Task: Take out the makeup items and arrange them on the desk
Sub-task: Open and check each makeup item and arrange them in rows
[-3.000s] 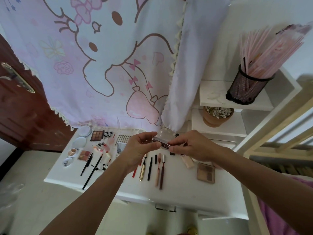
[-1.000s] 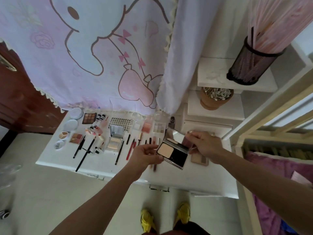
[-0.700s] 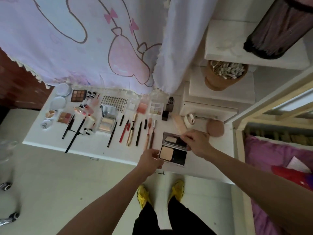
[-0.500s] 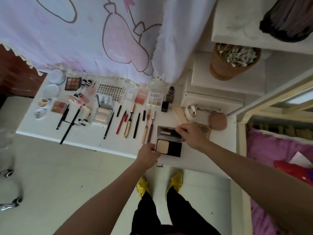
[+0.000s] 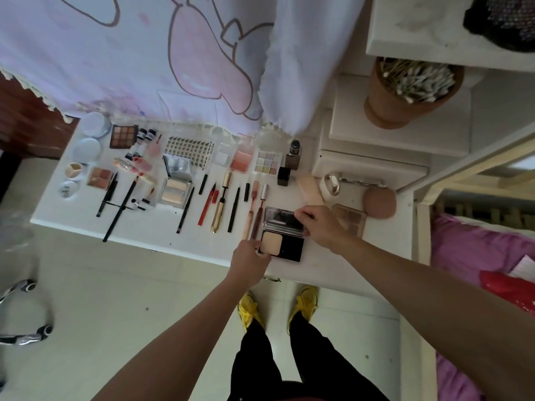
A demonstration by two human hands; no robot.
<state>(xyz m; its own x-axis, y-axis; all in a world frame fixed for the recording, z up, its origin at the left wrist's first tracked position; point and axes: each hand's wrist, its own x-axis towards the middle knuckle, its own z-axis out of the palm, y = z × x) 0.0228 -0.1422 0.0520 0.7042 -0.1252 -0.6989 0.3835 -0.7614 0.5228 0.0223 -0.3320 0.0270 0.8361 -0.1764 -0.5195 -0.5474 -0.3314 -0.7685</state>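
Note:
A black powder compact (image 5: pixel 285 241) lies open on the white desk (image 5: pixel 324 270), its mirrored lid toward the wall and a beige powder pan on its left. My left hand (image 5: pixel 251 260) pinches the compact's near-left corner. My right hand (image 5: pixel 320 224) grips the right end of the lid. Several pencils, brushes and tubes lie in a row just left of the compact, among them a gold mascara tube (image 5: pixel 221 202). Palettes line the back of the desk, such as a brown eyeshadow palette (image 5: pixel 123 136).
A brown palette (image 5: pixel 351 218), a makeup sponge (image 5: pixel 379 202) and a small silver mirror (image 5: pixel 332 185) sit right of my right hand. A pot of cotton swabs (image 5: pixel 405 91) stands on a white shelf. A printed curtain (image 5: pixel 144 53) hangs behind the desk. A bed frame (image 5: pixel 422 227) borders the right.
The compact was held shut in the air, then opened, then lowered onto the desk to the right of the pencils. Both hands stay on it. My view tilted downward.

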